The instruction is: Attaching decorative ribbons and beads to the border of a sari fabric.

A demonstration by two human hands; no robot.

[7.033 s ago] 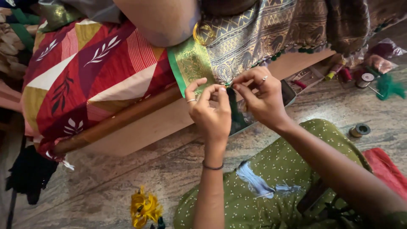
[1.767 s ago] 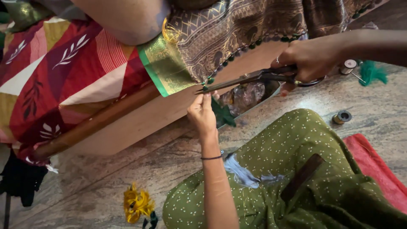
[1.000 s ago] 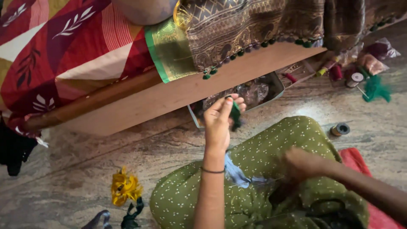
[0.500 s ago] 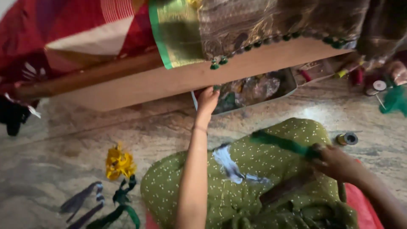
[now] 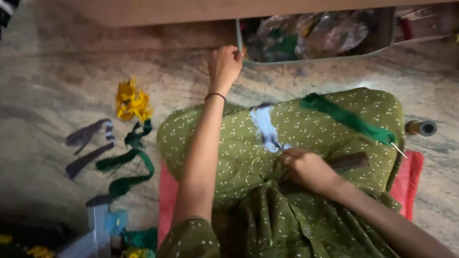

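**Hands apart: 1 at the tray rim, 1 on the lap**

Seen from above, seated on a red mat point(image 5: 412, 177) on a stone floor point(image 5: 48, 95), legs covered in green dotted cloth point(image 5: 229, 143).

Left hand point(image 5: 223, 67) stretched forward, fingers curled together around the near corner of a shallow tray point(image 5: 311, 59); a thin pale-green upright strip at that corner seems pinched, though blur leaves the exact hold hard to tell. Black band at the wrist. Tray contents only a muddle of crinkled plastic and dark green, partly under a wooden edge point(image 5: 191, 9) cut off at the top.

Right hand point(image 5: 306, 167) low on the lap, fingers bent and closed, tips against the cloth just beside a pale blue-white thread bundle point(image 5: 265, 126); whether a strand is actually gripped cannot be told. Forearm cut off at the lower right corner.

Green thread hank point(image 5: 349, 117) lying slantwise across the knee, well apart from both hands, a thin pale sliver at its lower end. Dark flat strip point(image 5: 351, 162) just beside the right hand, unclear what.

On the floor: a spool point(image 5: 420, 127) to the right; to the left a yellow tuft point(image 5: 131, 101), dark scraps point(image 5: 88, 148) and a green ribbon point(image 5: 126, 169). Bottom-left corner dim, with blurred pale blue shapes cut off.
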